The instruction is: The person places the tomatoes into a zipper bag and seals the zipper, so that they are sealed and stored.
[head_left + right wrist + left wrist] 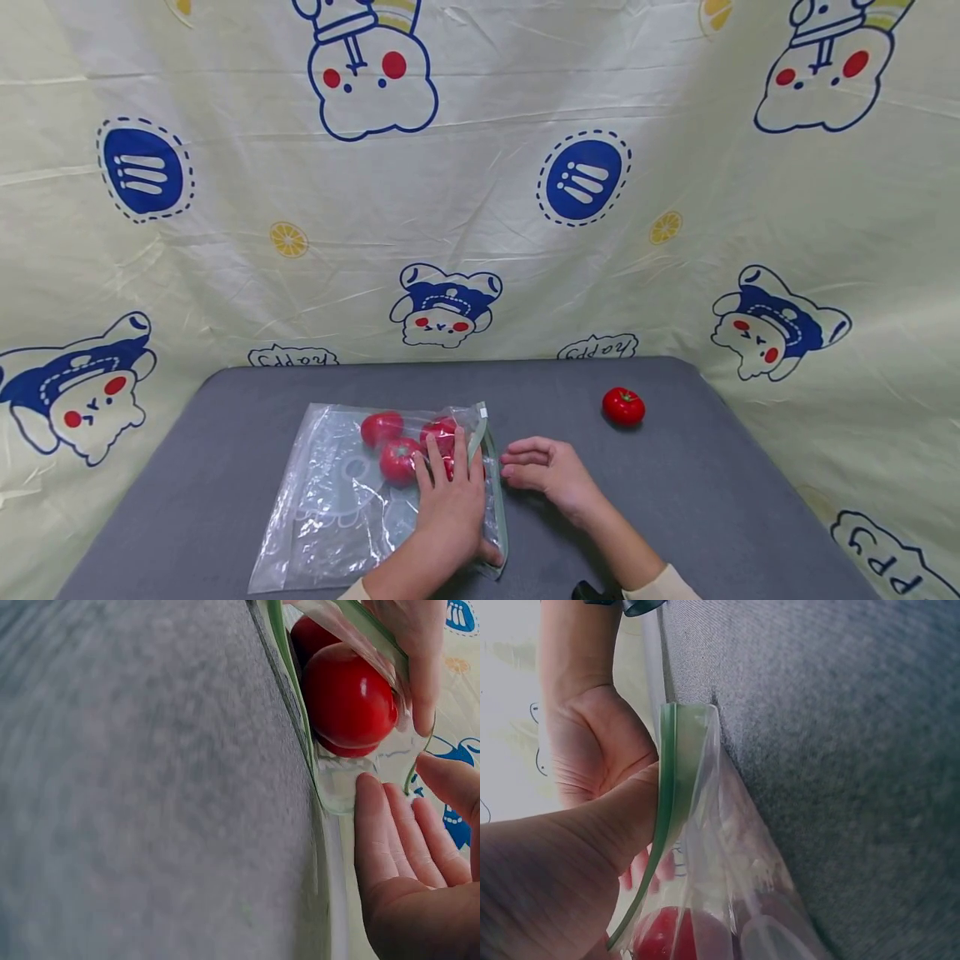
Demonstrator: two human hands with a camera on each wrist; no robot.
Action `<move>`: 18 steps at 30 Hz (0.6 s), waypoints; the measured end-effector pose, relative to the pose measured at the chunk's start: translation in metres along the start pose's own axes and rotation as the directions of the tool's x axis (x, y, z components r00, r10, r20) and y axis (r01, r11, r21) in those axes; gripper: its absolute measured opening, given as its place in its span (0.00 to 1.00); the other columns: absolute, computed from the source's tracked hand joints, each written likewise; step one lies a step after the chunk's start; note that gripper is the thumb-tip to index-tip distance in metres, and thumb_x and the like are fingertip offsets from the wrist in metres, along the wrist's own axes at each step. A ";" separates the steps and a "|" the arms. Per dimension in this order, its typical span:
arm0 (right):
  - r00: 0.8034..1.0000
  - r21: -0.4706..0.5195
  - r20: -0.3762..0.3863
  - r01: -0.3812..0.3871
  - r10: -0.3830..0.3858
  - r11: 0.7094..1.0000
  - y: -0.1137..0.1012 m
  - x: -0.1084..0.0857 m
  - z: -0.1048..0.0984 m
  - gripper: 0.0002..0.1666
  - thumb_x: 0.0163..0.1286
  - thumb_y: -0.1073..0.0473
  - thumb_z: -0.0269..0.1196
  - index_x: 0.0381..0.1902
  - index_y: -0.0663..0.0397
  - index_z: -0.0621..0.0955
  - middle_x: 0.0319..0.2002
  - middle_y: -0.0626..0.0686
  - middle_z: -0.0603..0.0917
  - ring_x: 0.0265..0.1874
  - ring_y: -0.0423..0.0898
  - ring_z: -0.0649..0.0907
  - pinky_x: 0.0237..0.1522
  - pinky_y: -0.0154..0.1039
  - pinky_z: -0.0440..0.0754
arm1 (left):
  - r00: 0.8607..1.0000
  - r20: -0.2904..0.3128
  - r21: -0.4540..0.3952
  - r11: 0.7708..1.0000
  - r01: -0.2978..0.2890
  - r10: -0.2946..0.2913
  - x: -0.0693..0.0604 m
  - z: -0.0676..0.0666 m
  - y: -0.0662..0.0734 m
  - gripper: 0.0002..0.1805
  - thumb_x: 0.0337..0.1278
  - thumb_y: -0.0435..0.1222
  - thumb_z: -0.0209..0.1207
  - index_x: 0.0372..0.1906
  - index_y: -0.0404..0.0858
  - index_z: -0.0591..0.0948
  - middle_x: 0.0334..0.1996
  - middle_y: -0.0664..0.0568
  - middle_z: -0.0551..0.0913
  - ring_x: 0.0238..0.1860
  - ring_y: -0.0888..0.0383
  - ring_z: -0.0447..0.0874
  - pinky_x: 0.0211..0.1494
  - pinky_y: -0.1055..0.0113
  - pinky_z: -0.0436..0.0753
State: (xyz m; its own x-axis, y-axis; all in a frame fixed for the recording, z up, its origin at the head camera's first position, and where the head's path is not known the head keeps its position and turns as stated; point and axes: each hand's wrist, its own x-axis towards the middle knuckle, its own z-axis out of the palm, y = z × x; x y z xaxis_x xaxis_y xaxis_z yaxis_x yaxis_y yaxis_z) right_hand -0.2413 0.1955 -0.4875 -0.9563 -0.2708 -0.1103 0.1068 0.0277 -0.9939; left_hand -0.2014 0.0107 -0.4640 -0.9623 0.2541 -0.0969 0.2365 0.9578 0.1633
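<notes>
Lying flat at lower centre of the frame, a transparent bag [318,533] holds several red tomatoes [400,461], grouped in its upper right part near the mouth. A green strip [667,735] edges the mouth, which faces right in the head view.

Left hand [452,504]: rests on the right part of the bag, over the tomatoes. Its fingers are straight and spread apart. The thumb lies at the lower end of the green strip; whether it reaches inside the mouth cannot be told.

Right hand [551,475]: sits just right of the mouth, apart from the bag in the head view, fingers extended leftward with a slight bend. Thumb and fingers stand apart, and the palm holds nothing.

Loose tomato [623,407]: stands right of centre in the frame, above and to the right of the right hand, well apart from the bag.

Support: grey table surface [675,500]. Behind it, a pale backdrop [480,183] with blue, red and yellow prints fills the upper frame.
</notes>
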 end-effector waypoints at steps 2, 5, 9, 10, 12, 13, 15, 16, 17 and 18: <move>1.000 0.004 -0.017 0.020 -0.020 1.000 0.000 0.000 -0.002 0.31 0.67 0.66 0.71 0.62 0.79 0.74 0.55 0.72 0.84 0.43 0.45 0.91 0.49 0.44 0.89 | 1.000 -0.001 0.000 1.000 0.002 -0.002 0.000 0.000 0.000 0.72 0.18 0.63 0.81 0.78 0.44 0.63 0.83 0.40 0.49 0.80 0.25 0.40 0.78 0.28 0.47; 0.998 0.004 -0.037 0.056 -0.056 0.998 0.001 0.000 -0.004 0.31 0.66 0.67 0.71 0.61 0.81 0.74 0.54 0.74 0.84 0.42 0.45 0.91 0.49 0.46 0.89 | 1.000 -0.008 -0.001 1.000 0.002 -0.002 0.000 0.001 -0.001 0.72 0.17 0.63 0.81 0.78 0.44 0.63 0.83 0.40 0.48 0.80 0.25 0.40 0.78 0.28 0.47; 0.994 0.002 -0.063 0.088 -0.088 0.996 0.000 0.001 -0.009 0.31 0.65 0.68 0.71 0.60 0.82 0.74 0.54 0.75 0.84 0.42 0.44 0.91 0.49 0.47 0.89 | 1.000 -0.014 0.001 1.000 0.004 -0.004 -0.001 0.001 -0.001 0.73 0.16 0.64 0.81 0.78 0.44 0.63 0.83 0.40 0.48 0.80 0.25 0.40 0.78 0.29 0.47; 0.993 -0.001 -0.070 0.093 -0.093 0.996 0.000 0.001 -0.011 0.31 0.65 0.68 0.71 0.60 0.83 0.74 0.54 0.75 0.84 0.41 0.44 0.91 0.48 0.46 0.89 | 1.000 -0.013 0.002 1.000 0.005 -0.005 -0.001 0.000 -0.001 0.73 0.16 0.64 0.81 0.78 0.44 0.63 0.83 0.40 0.48 0.80 0.26 0.40 0.78 0.29 0.47; 0.991 -0.015 -0.087 0.100 -0.101 0.995 0.000 0.002 -0.015 0.31 0.65 0.68 0.71 0.60 0.82 0.74 0.54 0.76 0.84 0.41 0.44 0.91 0.48 0.46 0.89 | 1.000 -0.011 0.005 1.000 0.008 -0.008 -0.001 0.000 -0.001 0.73 0.16 0.63 0.81 0.79 0.44 0.63 0.83 0.40 0.48 0.80 0.26 0.41 0.78 0.29 0.47; 0.989 -0.025 -0.100 0.103 -0.105 0.994 -0.001 0.002 -0.018 0.31 0.65 0.67 0.71 0.60 0.82 0.74 0.53 0.76 0.84 0.41 0.44 0.91 0.48 0.46 0.89 | 1.000 -0.009 0.005 1.000 0.009 -0.009 -0.001 0.000 0.000 0.72 0.17 0.63 0.81 0.79 0.44 0.62 0.83 0.40 0.48 0.81 0.26 0.41 0.79 0.29 0.48; 0.985 -0.044 -0.129 0.109 -0.114 0.993 -0.001 0.002 -0.023 0.30 0.65 0.67 0.72 0.59 0.81 0.75 0.53 0.75 0.84 0.41 0.45 0.91 0.47 0.46 0.89 | 1.000 -0.010 0.008 1.000 0.008 -0.008 -0.001 0.001 0.000 0.72 0.17 0.63 0.82 0.79 0.44 0.63 0.83 0.40 0.48 0.80 0.27 0.42 0.78 0.29 0.48; 0.982 -0.054 -0.145 0.111 -0.117 0.992 -0.001 0.003 -0.026 0.29 0.65 0.67 0.72 0.59 0.80 0.76 0.53 0.75 0.84 0.41 0.45 0.91 0.47 0.46 0.89 | 1.000 -0.012 0.007 1.000 0.008 -0.008 0.000 0.001 0.000 0.73 0.16 0.63 0.82 0.78 0.44 0.63 0.83 0.40 0.48 0.80 0.27 0.42 0.79 0.29 0.48; 0.980 -0.062 -0.159 0.112 -0.121 0.992 -0.002 0.003 -0.029 0.29 0.65 0.66 0.72 0.59 0.80 0.76 0.53 0.75 0.84 0.41 0.46 0.91 0.47 0.46 0.89 | 1.000 -0.013 0.005 1.000 0.007 -0.007 0.000 0.001 -0.001 0.73 0.16 0.63 0.82 0.78 0.44 0.63 0.83 0.40 0.48 0.80 0.27 0.42 0.79 0.29 0.48; 0.977 -0.067 -0.174 0.113 -0.123 0.991 -0.002 0.003 -0.032 0.29 0.65 0.66 0.72 0.58 0.79 0.77 0.53 0.74 0.84 0.41 0.46 0.91 0.47 0.46 0.89 | 1.000 -0.012 0.002 1.000 0.007 -0.007 0.000 0.001 -0.001 0.73 0.15 0.63 0.82 0.78 0.44 0.63 0.83 0.41 0.48 0.80 0.27 0.42 0.79 0.29 0.48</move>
State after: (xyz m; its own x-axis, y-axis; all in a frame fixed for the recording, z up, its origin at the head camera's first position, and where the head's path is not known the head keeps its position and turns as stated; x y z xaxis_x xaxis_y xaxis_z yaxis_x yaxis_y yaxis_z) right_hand -0.2536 0.2255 -0.4863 -0.9948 -0.1004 0.0143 -0.0206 0.0614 -0.9979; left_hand -0.2013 0.0098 -0.4652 -0.9654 0.2461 -0.0860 0.2304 0.9597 0.1609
